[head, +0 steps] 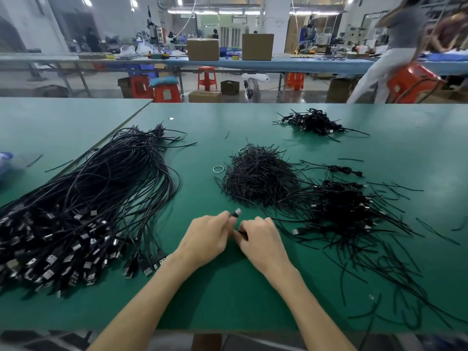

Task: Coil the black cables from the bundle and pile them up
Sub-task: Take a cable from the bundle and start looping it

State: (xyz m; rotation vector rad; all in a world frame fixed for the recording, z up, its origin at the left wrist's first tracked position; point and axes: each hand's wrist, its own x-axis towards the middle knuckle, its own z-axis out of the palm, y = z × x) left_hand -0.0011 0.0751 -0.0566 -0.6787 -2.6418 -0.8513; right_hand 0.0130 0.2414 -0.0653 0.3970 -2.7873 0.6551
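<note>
- Your left hand pinches a black cable just behind its silver plug.
- Your right hand, close beside it, grips the same cable.
- The bundle lies on the table left of your left hand.
- The pile of coiled cables sits right of your right hand.

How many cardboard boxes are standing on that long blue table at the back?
2. The left box and the right box stand side by side near the middle of the blue table. Clutter there may hide others.
</note>
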